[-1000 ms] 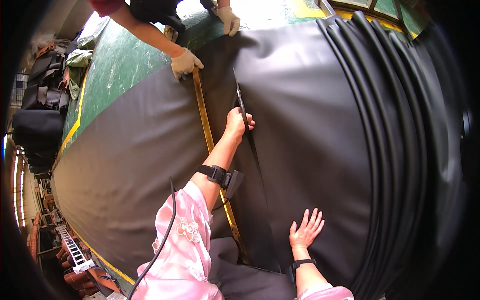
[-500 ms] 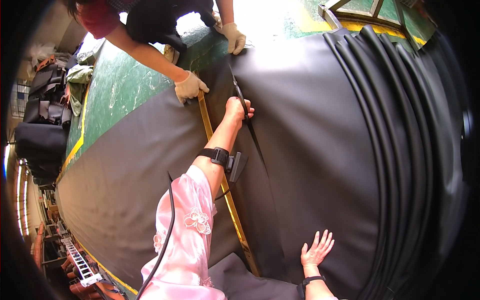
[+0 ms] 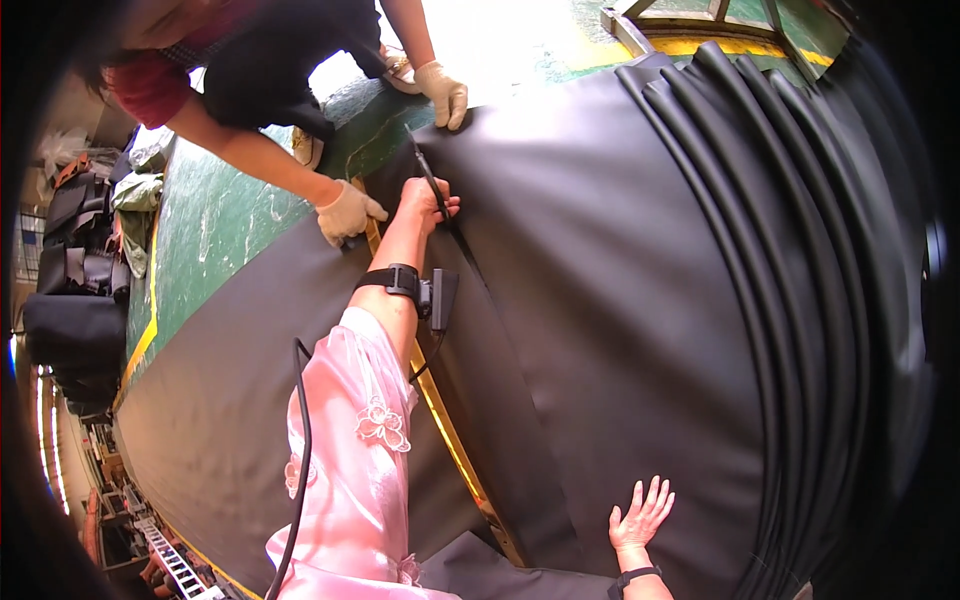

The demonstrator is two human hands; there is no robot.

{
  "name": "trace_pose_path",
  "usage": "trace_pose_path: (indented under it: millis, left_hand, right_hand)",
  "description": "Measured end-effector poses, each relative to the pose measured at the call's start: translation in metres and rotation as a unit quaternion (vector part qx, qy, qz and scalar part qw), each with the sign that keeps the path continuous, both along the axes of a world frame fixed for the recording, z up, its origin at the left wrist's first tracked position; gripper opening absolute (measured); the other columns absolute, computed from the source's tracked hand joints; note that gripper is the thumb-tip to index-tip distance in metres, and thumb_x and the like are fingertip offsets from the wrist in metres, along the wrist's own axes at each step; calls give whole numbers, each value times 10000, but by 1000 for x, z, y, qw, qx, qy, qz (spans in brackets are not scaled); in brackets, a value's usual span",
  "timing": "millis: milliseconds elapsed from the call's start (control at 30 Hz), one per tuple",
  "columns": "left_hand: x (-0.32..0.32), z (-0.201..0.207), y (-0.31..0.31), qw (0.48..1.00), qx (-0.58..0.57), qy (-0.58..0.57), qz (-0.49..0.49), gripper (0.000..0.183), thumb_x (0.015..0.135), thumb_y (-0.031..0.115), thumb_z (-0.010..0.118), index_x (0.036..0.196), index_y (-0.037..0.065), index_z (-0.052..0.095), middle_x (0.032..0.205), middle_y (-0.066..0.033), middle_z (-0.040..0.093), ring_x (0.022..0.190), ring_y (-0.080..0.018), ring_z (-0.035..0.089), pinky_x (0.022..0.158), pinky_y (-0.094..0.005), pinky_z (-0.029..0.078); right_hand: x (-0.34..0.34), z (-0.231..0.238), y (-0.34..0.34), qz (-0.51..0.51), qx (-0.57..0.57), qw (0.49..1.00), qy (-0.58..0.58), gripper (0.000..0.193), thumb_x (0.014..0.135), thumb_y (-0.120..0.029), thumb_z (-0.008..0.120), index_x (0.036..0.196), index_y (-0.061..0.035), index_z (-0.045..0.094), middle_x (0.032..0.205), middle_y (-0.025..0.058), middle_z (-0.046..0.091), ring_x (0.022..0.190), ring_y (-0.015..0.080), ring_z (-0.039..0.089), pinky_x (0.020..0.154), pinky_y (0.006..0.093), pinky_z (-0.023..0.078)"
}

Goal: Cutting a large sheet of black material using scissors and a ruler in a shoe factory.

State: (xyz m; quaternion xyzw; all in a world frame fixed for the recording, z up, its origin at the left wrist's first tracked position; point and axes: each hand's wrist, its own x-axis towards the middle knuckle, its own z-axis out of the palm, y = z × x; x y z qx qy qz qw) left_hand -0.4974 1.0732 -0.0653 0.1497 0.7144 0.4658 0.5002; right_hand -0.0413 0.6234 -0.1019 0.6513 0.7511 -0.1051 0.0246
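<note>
In my left hand (image 3: 430, 204) is a pair of dark scissors (image 3: 424, 166), its blades pointing away at the far edge of a wide black sheet (image 3: 620, 300). Behind the hand, a narrow slit and a faint line run back through the sheet toward me. My right hand (image 3: 641, 518) lies flat on the sheet at the lower right, fingers spread. Left of the slit lies a long gold-coloured straight bar (image 3: 452, 432), partly hidden under my left arm. A co-worker's white-gloved hand (image 3: 347, 213) rests at the bar's far end; the other glove (image 3: 443, 96) touches the sheet's far edge.
Thick folds of the black sheet (image 3: 745, 230) are gathered at the right. A metal frame (image 3: 680, 22) stands at the far right on the green floor (image 3: 235, 190). Piled dark material (image 3: 70, 320) and a white ladder (image 3: 172, 560) line the left. A black cable runs along my pink sleeve.
My left hand has pushed the scissors farther toward the sheet's far edge. The view has shifted a little. My right hand stays flat on the sheet.
</note>
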Motion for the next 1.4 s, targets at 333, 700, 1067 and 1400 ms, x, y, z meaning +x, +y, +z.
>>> trace_pose_path:
  millis: [333, 700, 1067, 1400]
  left_hand:
    - [-17, -10, 9, 997, 2, 59, -50, 87, 699, -36, 627, 755, -50, 562, 700, -139, 591, 541, -219, 608, 446, -303, 530]
    - [48, 44, -209, 973, 154, 20, -172, 471, 758, 138, 655, 1169, 8, 465, 960, -80, 575, 700, -144, 589, 603, -277, 493]
    - [85, -30, -630, 809, -195, 554, -18, 630, 805, 68, 567, 1343, -57, 265, 1409, -234, 289, 1313, -350, 263, 1093, -403, 202]
    - [96, -33, -622, 764, -123, 633, 1, 565, 750, 52, 569, 1258, -78, 359, 1294, -249, 407, 1227, -392, 356, 1053, -437, 257]
  right_hand:
    - [0, 0, -1, -13, 5, 1000, 8, 610, 817, -397, 475, 1346, -140, 312, 1429, 164, 263, 1311, 412, 245, 1054, 596, 189]
    - [0, 3, -1, -13, 1, 1000, 22, 618, 805, -382, 507, 1344, -148, 314, 1437, 155, 254, 1315, 402, 243, 1059, 586, 194]
    - [-13, 10, -2, -21, -38, 998, -34, 720, 749, -371, 610, 1360, -112, 333, 1476, 141, 177, 1367, 346, 127, 1118, 504, 85]
    - [-10, 16, -7, -19, 19, 999, -32, 667, 806, -366, 557, 1385, -134, 321, 1487, 113, 184, 1374, 303, 141, 1119, 472, 100]
